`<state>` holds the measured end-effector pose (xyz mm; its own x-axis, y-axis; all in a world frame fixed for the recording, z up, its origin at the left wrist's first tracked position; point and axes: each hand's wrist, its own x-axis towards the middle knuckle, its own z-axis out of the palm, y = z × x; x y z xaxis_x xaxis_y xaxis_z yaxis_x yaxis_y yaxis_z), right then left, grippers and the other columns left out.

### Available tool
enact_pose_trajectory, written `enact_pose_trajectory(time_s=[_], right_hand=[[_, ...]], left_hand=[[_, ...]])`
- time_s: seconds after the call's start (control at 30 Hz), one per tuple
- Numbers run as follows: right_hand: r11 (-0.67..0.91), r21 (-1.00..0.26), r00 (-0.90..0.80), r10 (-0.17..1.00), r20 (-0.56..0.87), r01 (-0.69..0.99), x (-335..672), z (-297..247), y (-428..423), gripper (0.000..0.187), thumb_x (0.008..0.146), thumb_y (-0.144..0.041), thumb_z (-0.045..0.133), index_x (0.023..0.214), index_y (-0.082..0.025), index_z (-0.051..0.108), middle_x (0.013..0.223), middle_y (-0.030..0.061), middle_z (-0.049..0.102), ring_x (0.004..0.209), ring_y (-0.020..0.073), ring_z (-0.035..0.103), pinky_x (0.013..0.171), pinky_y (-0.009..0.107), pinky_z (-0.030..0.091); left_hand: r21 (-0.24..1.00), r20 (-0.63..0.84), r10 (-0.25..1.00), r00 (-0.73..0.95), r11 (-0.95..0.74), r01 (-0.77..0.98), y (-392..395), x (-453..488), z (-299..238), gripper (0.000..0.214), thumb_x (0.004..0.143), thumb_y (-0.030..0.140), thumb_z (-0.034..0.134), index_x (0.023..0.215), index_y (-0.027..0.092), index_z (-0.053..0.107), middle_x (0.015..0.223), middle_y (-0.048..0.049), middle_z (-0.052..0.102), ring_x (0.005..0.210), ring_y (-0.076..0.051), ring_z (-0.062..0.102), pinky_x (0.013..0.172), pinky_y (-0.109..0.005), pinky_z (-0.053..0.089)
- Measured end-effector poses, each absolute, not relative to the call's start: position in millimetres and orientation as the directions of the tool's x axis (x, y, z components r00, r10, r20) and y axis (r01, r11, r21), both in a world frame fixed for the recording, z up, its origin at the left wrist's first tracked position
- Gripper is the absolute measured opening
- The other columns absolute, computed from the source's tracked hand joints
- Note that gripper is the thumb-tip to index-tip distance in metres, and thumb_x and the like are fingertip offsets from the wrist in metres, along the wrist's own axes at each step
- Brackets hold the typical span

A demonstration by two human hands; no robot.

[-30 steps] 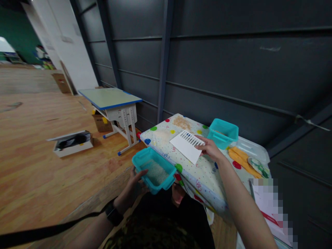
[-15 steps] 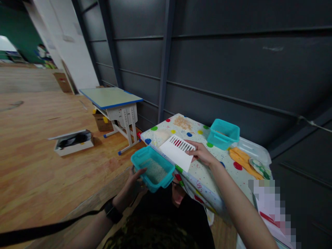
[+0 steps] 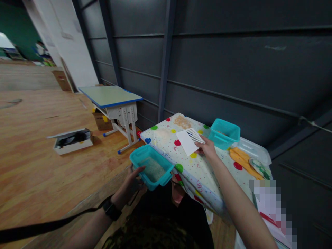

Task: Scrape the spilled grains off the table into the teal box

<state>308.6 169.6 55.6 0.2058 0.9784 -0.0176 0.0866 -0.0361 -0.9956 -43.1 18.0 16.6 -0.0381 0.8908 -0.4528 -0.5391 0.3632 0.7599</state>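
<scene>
My left hand (image 3: 133, 181) grips the near left side of a teal plastic container (image 3: 166, 179), thumb over its rim. Pale grains, which look like rice, lie in the bottom of it. The container is held at the table's front edge, slightly tilted. My right hand (image 3: 206, 147) is closed on a white slotted scraper (image 3: 187, 142), held over the spotted tablecloth. A pale patch of grains (image 3: 162, 135) lies on the cloth left of the scraper. Farther back is a heap of tan grains (image 3: 182, 121).
Another teal container (image 3: 224, 135) stands at the back right with something brown inside. Beside it lie a clear lid (image 3: 255, 150), an orange cloth (image 3: 242, 159) and a green-and-white round item (image 3: 259, 167). A school desk (image 3: 110, 96) and an open white box (image 3: 74, 141) are at left.
My right hand has moved the scraper back and to the right, away from the held container, and turned it. The container in my left hand has barely shifted.
</scene>
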Motion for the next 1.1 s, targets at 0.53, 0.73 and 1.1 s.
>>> enact_pose_trajectory(time_s=[0.53,0.73,1.1], right_hand=[[-0.037,-0.995,-0.054,0.998,-0.042,0.095,277,56,168,0.077,0.068,-0.017,0.081,0.145,-0.022,0.073,0.103,0.0054,0.085,0.077,0.0250,0.079,0.055,0.035,0.069],[-0.050,-0.997,-0.143,0.988,-0.058,0.057,274,60,155,0.073,0.065,-0.021,0.086,0.137,-0.021,0.077,0.112,0.0075,0.085,0.077,0.0236,0.077,0.057,0.034,0.068],[0.060,-0.996,-0.224,0.974,0.044,0.068,258,64,142,0.075,0.067,-0.034,0.090,0.139,-0.021,0.078,0.110,0.0079,0.084,0.075,0.0207,0.072,0.055,0.027,0.057]], left_hand=[[0.833,-0.436,0.896,-0.078,0.370,-0.411,22,-50,29,0.077,0.076,0.042,0.093,0.141,0.029,0.054,0.116,-0.0102,0.075,0.081,-0.030,0.080,0.067,-0.044,0.067],[0.853,-0.409,0.912,-0.042,0.365,-0.372,24,-54,23,0.072,0.082,0.042,0.088,0.143,0.027,0.053,0.112,-0.0100,0.076,0.081,-0.029,0.080,0.068,-0.043,0.066],[0.851,-0.412,0.909,-0.068,0.357,-0.384,16,-48,34,0.070,0.085,0.042,0.087,0.143,0.028,0.049,0.114,-0.0080,0.073,0.078,-0.027,0.079,0.066,-0.041,0.066]])
